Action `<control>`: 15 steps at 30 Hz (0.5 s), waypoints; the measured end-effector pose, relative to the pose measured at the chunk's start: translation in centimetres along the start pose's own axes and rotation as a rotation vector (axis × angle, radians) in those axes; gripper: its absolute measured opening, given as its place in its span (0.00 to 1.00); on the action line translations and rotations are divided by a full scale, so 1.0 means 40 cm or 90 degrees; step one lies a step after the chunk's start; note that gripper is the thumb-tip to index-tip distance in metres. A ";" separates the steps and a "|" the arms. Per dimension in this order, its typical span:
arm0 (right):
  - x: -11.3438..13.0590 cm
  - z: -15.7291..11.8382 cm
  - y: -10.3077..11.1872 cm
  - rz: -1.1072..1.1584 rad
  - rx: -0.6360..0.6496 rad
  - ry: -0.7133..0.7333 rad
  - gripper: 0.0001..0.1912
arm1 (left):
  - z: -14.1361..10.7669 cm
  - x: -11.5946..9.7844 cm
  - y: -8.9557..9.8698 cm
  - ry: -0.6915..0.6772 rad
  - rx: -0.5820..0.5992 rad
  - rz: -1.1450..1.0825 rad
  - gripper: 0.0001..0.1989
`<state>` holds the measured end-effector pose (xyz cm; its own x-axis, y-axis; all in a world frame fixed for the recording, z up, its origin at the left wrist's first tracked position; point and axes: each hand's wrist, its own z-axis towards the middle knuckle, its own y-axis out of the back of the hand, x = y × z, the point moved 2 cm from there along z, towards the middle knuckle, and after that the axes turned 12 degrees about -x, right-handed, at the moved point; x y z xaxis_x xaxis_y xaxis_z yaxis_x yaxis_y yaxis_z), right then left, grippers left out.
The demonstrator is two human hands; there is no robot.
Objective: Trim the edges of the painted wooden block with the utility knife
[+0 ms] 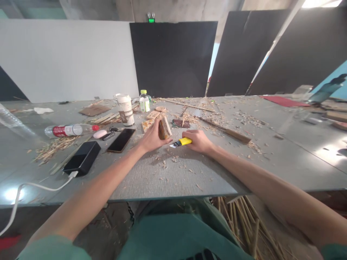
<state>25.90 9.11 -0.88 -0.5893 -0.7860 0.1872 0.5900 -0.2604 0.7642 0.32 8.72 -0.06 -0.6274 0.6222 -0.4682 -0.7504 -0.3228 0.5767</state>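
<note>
Near the middle of the grey table point(173, 169), my left hand point(153, 139) is wrapped round a small wooden block point(165, 128) with a pale edge and a darker, mottled face. My right hand point(199, 141) grips a yellow utility knife point(185, 141), its blade out and pointing left, just below and right of the block. Blade and block are apart. Behind my left hand lie a patterned wooden piece point(146, 125) and a lighter wooden piece point(153, 115). A dark reddish object point(181, 123) rests on the table beyond the knife.
On the left are a phone point(121, 140), a black box point(82, 158) with a white cable, a lying bottle point(71, 130) and a paper cup point(125, 110). A small bottle point(144, 101) stands behind. A long wooden stick point(235, 135) lies right, among scattered shavings.
</note>
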 end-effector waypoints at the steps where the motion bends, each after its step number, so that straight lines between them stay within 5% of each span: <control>1: 0.003 0.002 0.004 0.011 -0.003 -0.003 0.06 | 0.000 0.001 0.001 0.005 -0.006 0.005 0.46; 8: 0.005 0.014 0.024 0.098 0.028 0.014 0.32 | 0.004 0.017 0.009 -0.092 -0.024 0.065 0.46; 15: 0.003 0.013 0.021 0.056 0.014 0.008 0.26 | 0.008 0.012 0.010 -0.217 0.025 0.182 0.43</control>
<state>26.03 9.09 0.10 -0.5284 -0.8125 0.2462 0.6270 -0.1780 0.7584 -0.20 9.11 0.16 -0.6988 0.7140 -0.0423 -0.5446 -0.4928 0.6786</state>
